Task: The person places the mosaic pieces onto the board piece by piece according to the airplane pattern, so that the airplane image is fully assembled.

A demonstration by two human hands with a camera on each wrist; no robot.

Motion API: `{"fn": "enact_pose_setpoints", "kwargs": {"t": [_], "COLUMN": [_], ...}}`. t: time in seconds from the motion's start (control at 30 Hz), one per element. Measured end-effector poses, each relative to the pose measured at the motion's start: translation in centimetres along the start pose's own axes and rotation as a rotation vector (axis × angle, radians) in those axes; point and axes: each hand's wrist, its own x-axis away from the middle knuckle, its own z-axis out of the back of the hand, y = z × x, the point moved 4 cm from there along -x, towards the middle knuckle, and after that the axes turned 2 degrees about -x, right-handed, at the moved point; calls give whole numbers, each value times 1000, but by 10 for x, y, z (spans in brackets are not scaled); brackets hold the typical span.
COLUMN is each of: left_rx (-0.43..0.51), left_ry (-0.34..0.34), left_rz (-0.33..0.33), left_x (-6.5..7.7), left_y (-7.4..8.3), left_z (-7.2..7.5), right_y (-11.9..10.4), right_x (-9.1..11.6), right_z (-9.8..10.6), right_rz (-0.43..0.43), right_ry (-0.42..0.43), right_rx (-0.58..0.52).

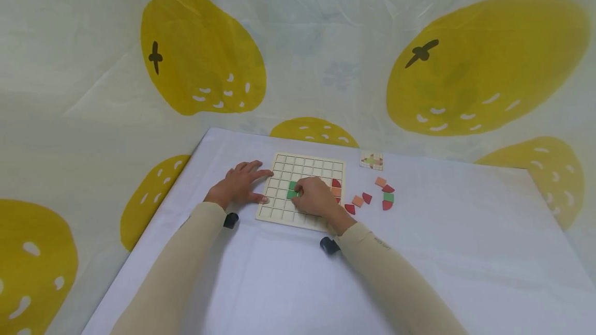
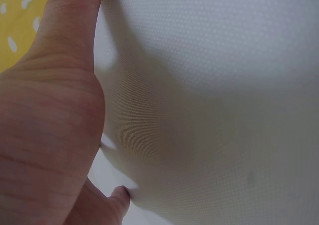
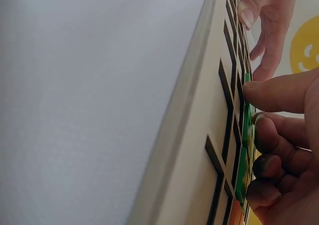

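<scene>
A cream grid board (image 1: 279,213) lies flat on the white cloth. My right hand (image 1: 315,198) reaches over its middle with curled fingers, thumb and index finger pinching a green square tile (image 1: 291,195) at the board's surface. Just above that tile sits another green square (image 1: 292,185). In the right wrist view more green tile (image 3: 241,177) shows under the curled fingers; the hand hides part of the row. At the board's left edge my left hand (image 1: 239,182) rests with fingers spread, index fingertip and thumb at the edge. A red quarter-circle (image 1: 336,183) and an orange square (image 1: 336,191) lie on the board's right side.
Right of the board lie loose pieces: orange squares (image 1: 357,201), red quarter-circles (image 1: 367,198) and a green square (image 1: 388,197). Behind them is a small pattern card (image 1: 371,160). A curtain with yellow fruit prints (image 1: 200,56) hangs behind the table.
</scene>
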Motion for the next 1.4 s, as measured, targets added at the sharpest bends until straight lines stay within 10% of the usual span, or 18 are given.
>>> {"fn": "enact_pose_setpoints", "kwargs": {"t": [0.4, 0.93, 1.4], "left_rx": [-4, 0, 9], "left_ry": [3, -17, -9], "left_rz": [19, 29, 28], "left_x": [0, -1, 0], "left_y": [2, 2, 3], "left_z": [0, 0, 1], "right_y": [33, 157, 203], "right_x": [18, 74, 100], "right_z": [36, 115, 131], "right_rz": [44, -181, -282], "right_ry": [14, 55, -4], "right_rx": [-70, -90, -43]}}
